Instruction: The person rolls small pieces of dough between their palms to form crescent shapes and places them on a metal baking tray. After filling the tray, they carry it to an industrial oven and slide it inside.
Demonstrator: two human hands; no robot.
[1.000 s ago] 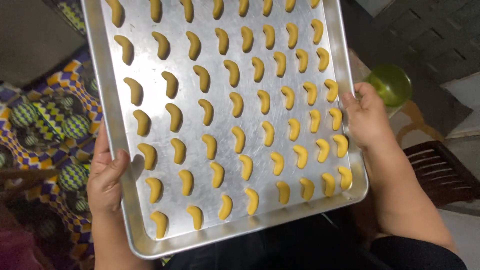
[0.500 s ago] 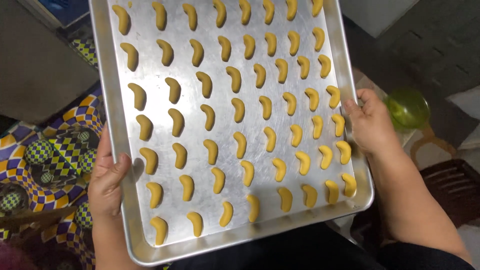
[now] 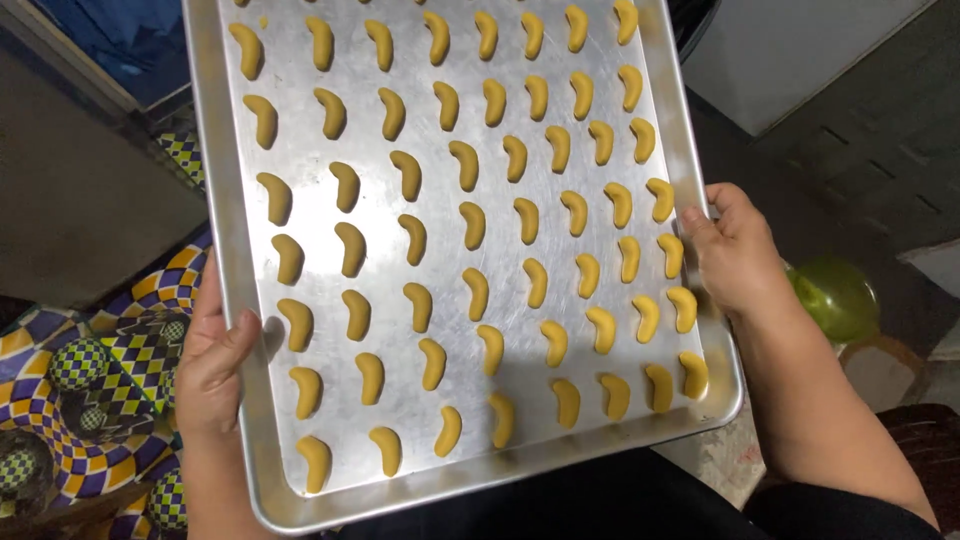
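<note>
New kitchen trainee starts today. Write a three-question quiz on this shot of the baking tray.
1. True or false: the left hand and the right hand both grip the metal tray.
2. The dough pieces are shaped like: A) rings B) curved crescents C) flat squares.
3. Which side of the tray is the green round object on, and does it touch the tray?

Key
1. True; each hand holds one long rim.
2. B; yellow crescents set in rows, apart from one another.
3. Right side, below the right wrist; it does not touch the tray.
</note>
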